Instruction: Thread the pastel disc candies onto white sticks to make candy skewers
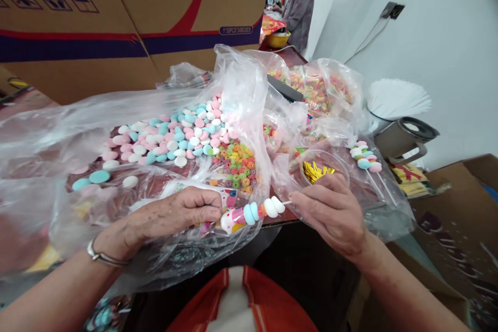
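Note:
My left hand (182, 212) is closed around a small printed wrapper (229, 218) at the near edge of the table. My right hand (330, 207) pinches the white stick of a candy skewer (259, 210) carrying white, blue and orange sweets, whose tip sits inside the wrapper. Behind the hands lie a spread of pink, blue and white disc candies (175, 132) and a heap of small coloured ring candies (237, 163) on clear plastic. A small clear bowl of gold twist ties (317, 170) stands just above my right hand.
Finished skewers (365, 158) lie at the right on plastic. Bags of ring candy (315, 91) sit further back. Large cardboard boxes (128, 15) wall the left. White sticks in a holder (397, 98) and a tape dispenser (404, 137) stand at right. Another person (298, 2) works at the far end.

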`<state>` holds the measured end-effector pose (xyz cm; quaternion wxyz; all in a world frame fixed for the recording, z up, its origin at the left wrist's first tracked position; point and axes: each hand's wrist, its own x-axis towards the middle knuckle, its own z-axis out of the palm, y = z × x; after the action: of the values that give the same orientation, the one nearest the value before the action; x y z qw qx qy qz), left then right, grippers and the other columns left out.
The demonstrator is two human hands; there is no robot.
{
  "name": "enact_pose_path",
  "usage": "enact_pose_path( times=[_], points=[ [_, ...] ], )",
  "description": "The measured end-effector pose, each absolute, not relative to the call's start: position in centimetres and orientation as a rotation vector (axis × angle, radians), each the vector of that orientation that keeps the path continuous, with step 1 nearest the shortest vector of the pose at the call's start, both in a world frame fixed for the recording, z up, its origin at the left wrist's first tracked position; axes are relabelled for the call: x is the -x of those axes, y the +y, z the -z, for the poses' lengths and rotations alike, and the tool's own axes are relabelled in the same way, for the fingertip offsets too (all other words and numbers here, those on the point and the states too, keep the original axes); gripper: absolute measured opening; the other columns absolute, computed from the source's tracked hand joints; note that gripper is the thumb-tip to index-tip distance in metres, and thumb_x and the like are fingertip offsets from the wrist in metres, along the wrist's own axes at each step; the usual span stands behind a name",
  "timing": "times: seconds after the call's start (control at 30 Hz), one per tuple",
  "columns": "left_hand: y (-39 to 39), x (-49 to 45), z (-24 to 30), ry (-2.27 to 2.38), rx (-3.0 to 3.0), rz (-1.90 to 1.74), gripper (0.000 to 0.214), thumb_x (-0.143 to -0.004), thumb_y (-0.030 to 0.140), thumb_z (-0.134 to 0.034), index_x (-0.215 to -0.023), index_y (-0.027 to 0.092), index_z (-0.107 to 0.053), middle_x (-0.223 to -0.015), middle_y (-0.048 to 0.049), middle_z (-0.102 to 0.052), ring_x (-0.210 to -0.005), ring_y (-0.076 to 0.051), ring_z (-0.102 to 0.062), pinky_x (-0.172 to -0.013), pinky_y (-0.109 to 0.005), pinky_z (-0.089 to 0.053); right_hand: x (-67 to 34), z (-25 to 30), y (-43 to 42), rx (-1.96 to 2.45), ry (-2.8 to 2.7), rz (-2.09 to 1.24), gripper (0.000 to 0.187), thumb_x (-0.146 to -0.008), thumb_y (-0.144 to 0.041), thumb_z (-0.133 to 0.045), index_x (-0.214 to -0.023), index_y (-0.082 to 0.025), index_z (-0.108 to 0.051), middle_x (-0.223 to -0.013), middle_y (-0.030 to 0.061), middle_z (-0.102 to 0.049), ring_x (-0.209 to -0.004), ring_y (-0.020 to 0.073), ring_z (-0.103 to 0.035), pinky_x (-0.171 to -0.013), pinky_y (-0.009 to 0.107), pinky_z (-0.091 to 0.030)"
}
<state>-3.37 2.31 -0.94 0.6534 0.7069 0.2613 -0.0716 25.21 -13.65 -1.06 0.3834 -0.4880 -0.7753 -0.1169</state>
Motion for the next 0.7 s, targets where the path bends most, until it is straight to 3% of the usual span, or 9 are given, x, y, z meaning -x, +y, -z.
enact_pose_path(
  times=[0.1, 0.23, 0.3, 0.43, 0.53, 0.7],
  points=[
    [2.5, 3.8, 1.3, 0.613, -1.591, 0.107, 0.039, -0.094, 0.051, -0.061, -0.076, 0.017, -0.058, -0.066, 0.0043, -0.051, -0.060, -0.010, -0.040, -0.054, -0.020, -0.030, -25.0, 0.6, -13.7, 1.289, -2.012, 0.235, 0.013, -0.093, -0.010, -0.060, -0.095, -0.019, -0.070, -0.076, 0.0018, -0.070, -0.069, 0.0157, -0.049, -0.069, 0.033, -0.039],
    [3.2, 4.1, 1.4, 0.639, -1.724, -0.002, 0.038, -0.093, 0.051, -0.061, -0.077, 0.017, -0.060, -0.071, 0.0038, -0.048, -0.067, -0.011, -0.042, -0.059, -0.020, -0.035, -24.9, 0.3, -13.7, 1.365, -2.097, -0.105, 0.024, -0.095, -0.011, -0.051, -0.077, -0.018, -0.064, -0.062, -0.0020, -0.054, -0.063, 0.0134, -0.046, -0.063, 0.031, -0.035],
    [3.4, 4.0, 1.2, 0.629, -1.760, 0.032, 0.038, -0.094, 0.050, -0.061, -0.076, 0.017, -0.060, -0.071, 0.0033, -0.049, -0.067, -0.012, -0.043, -0.060, -0.020, -0.036, -24.9, 0.4, -13.6, 1.380, -2.104, -0.117, 0.025, -0.095, -0.011, -0.051, -0.075, -0.019, -0.064, -0.063, -0.0018, -0.055, -0.063, 0.0135, -0.046, -0.064, 0.031, -0.035],
    [3.5, 4.1, 0.9, 0.591, -1.738, 0.116, 0.038, -0.095, 0.049, -0.061, -0.074, 0.017, -0.060, -0.069, 0.0034, -0.050, -0.064, -0.011, -0.042, -0.057, -0.019, -0.035, -25.1, 0.8, -13.6, 1.285, -2.050, 0.068, 0.016, -0.095, -0.013, -0.058, -0.092, -0.021, -0.071, -0.077, 0.0016, -0.070, -0.072, 0.0161, -0.052, -0.072, 0.034, -0.041],
    [3.2, 4.4, 1.0, 0.593, -1.700, 0.113, 0.037, -0.095, 0.050, -0.061, -0.076, 0.018, -0.061, -0.069, 0.0037, -0.052, -0.065, -0.011, -0.045, -0.058, -0.018, -0.036, -25.1, 0.8, -13.6, 1.241, -1.984, 0.167, 0.020, -0.093, -0.010, -0.061, -0.103, -0.023, -0.072, -0.085, 0.0018, -0.075, -0.073, 0.0166, -0.055, -0.074, 0.036, -0.044],
    [2.4, 4.1, 0.9, 0.535, -1.537, 0.185, 0.038, -0.083, 0.052, -0.074, -0.104, 0.021, -0.067, -0.083, 0.0026, -0.065, -0.072, -0.014, -0.053, -0.062, -0.020, -0.042, -24.8, 0.5, -13.7, 1.248, -1.981, 0.261, 0.021, -0.091, -0.007, -0.064, -0.104, -0.021, -0.071, -0.085, 0.0022, -0.075, -0.073, 0.0170, -0.054, -0.073, 0.035, -0.043]
  ],
)
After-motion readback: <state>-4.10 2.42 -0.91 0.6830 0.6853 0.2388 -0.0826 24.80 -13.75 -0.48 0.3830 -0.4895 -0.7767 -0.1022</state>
